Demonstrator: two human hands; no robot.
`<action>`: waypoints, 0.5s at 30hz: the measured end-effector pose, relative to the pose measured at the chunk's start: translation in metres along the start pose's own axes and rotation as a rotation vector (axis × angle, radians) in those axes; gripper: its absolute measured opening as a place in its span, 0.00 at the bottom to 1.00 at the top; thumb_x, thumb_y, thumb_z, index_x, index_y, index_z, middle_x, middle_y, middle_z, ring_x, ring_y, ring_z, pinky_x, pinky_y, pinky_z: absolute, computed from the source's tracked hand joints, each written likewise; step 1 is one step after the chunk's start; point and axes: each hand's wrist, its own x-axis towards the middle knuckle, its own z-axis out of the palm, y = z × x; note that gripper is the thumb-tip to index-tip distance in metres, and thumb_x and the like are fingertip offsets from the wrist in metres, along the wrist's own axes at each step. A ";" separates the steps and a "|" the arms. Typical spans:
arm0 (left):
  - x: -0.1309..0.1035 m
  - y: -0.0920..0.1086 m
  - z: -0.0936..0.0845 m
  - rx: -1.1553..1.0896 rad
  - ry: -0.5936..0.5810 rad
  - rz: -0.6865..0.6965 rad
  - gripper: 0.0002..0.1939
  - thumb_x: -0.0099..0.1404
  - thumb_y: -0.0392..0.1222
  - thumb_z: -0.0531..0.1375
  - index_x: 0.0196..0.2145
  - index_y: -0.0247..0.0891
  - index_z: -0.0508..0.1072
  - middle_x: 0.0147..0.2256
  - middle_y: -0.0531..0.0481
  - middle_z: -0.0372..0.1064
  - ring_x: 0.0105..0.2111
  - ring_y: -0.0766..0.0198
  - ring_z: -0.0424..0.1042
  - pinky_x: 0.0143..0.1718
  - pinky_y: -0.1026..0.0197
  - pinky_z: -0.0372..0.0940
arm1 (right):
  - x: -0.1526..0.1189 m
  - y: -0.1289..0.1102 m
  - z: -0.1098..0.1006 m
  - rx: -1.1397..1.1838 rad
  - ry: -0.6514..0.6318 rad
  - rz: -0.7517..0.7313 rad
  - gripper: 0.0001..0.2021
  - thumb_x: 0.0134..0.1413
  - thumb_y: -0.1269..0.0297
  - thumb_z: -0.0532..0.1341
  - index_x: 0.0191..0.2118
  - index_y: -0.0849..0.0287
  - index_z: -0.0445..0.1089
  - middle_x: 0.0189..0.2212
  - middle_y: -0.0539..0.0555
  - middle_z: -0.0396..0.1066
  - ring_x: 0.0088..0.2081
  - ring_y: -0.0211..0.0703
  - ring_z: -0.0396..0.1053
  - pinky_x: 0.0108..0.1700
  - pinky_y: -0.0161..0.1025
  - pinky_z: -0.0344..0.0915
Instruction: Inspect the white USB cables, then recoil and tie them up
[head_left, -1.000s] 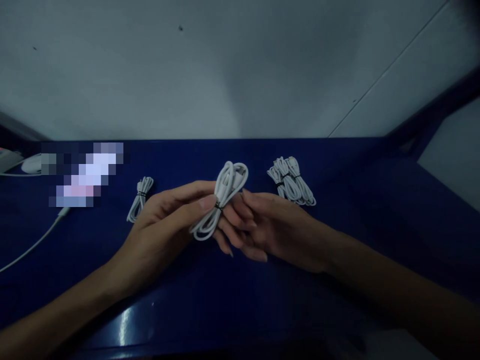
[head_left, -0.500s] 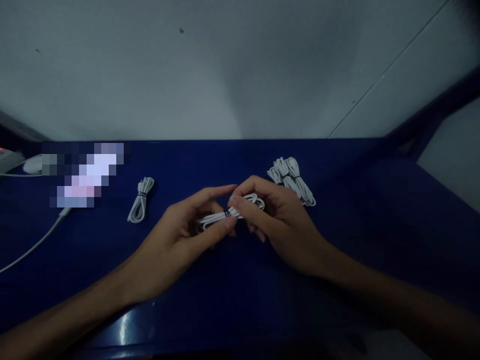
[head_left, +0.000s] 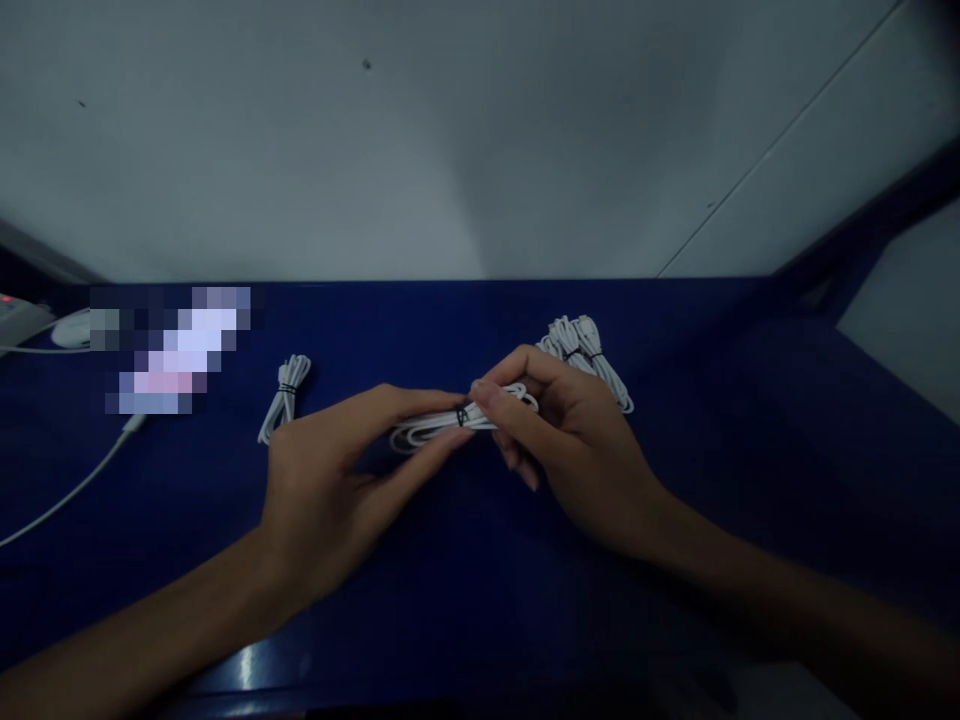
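Okay, nearest stuff first, calling the bundle in your fingers the middle of the clock. The blue table (head_left: pixel 480 570) runs from 6 o'clock right up to the wall.

Your left hand (head_left: pixel 322 490) comes in from 8 o'clock, thumb and index pinching the white cable bundle (head_left: pixel 481 417) around its black tie (head_left: pixel 462 415). Your right hand (head_left: pixel 581 450) comes in from 4 o'clock, thumb and forefinger nipping the other end; its lower fingers curl underneath, not clearly on anything. So that bundle's up in both hands, lying roughly crosswise, and it's already coiled and cinched. I'd call it mid-handling, since neither hand has let go. Can't tell if the tie's fully snug, your fingertips crowd it.

At 9 o'clock a lone tied bundle (head_left: pixel 286 397) lies on the table, partly behind your left hand. At 2 o'clock, just past your right hand, there's a tied pile (head_left: pixel 603 371), at least two bundles; your hand hides some of it. Those look done to me as far as coiling and tying go, and I don't spot a loose cable among them.

Further out, around 10 o'clock, there's a pixelated bright patch (head_left: pixel 191 340), then the grey wall (head_left: pixel 420 180) at 12.
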 end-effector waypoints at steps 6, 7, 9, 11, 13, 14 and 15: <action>-0.001 -0.001 0.001 -0.042 0.015 0.060 0.11 0.72 0.42 0.72 0.50 0.51 0.84 0.44 0.54 0.86 0.39 0.57 0.84 0.42 0.52 0.79 | 0.000 0.000 0.000 0.058 -0.007 0.023 0.08 0.73 0.57 0.68 0.44 0.53 0.72 0.25 0.44 0.70 0.23 0.33 0.66 0.21 0.28 0.64; -0.001 -0.002 0.001 -0.043 0.006 0.065 0.10 0.72 0.41 0.72 0.50 0.51 0.84 0.44 0.54 0.86 0.40 0.57 0.84 0.42 0.52 0.79 | 0.001 0.001 0.001 0.063 -0.004 0.022 0.08 0.72 0.56 0.68 0.44 0.53 0.72 0.25 0.44 0.70 0.23 0.34 0.66 0.21 0.28 0.64; -0.001 -0.003 0.001 -0.044 -0.014 0.079 0.09 0.73 0.40 0.71 0.50 0.50 0.83 0.44 0.52 0.85 0.41 0.56 0.84 0.42 0.51 0.79 | 0.001 0.003 0.001 0.074 0.001 0.022 0.09 0.71 0.56 0.69 0.44 0.53 0.72 0.25 0.44 0.70 0.23 0.34 0.67 0.21 0.28 0.64; 0.000 -0.003 0.000 -0.041 -0.030 0.107 0.10 0.73 0.39 0.71 0.50 0.49 0.83 0.44 0.51 0.85 0.41 0.56 0.84 0.41 0.52 0.79 | 0.002 0.004 0.002 0.088 -0.005 0.029 0.09 0.71 0.56 0.69 0.44 0.53 0.72 0.25 0.44 0.70 0.23 0.34 0.66 0.20 0.28 0.63; 0.000 -0.003 -0.001 -0.036 -0.042 0.143 0.10 0.74 0.37 0.70 0.50 0.49 0.82 0.44 0.51 0.85 0.40 0.57 0.84 0.40 0.54 0.79 | 0.003 0.006 0.002 0.103 -0.011 0.043 0.10 0.71 0.55 0.69 0.44 0.54 0.72 0.24 0.44 0.69 0.22 0.34 0.66 0.20 0.27 0.63; 0.001 -0.002 -0.002 -0.032 -0.050 0.161 0.10 0.74 0.36 0.69 0.50 0.48 0.82 0.44 0.51 0.84 0.39 0.58 0.84 0.39 0.55 0.79 | 0.003 0.006 0.002 0.108 -0.014 0.050 0.10 0.71 0.55 0.69 0.44 0.54 0.71 0.24 0.44 0.69 0.22 0.34 0.66 0.20 0.27 0.63; 0.001 -0.002 -0.002 -0.028 -0.057 0.178 0.09 0.74 0.35 0.69 0.49 0.46 0.82 0.44 0.51 0.84 0.39 0.59 0.84 0.39 0.56 0.78 | 0.003 0.006 0.003 0.109 -0.016 0.055 0.11 0.71 0.54 0.70 0.44 0.54 0.71 0.24 0.44 0.69 0.22 0.33 0.66 0.20 0.27 0.63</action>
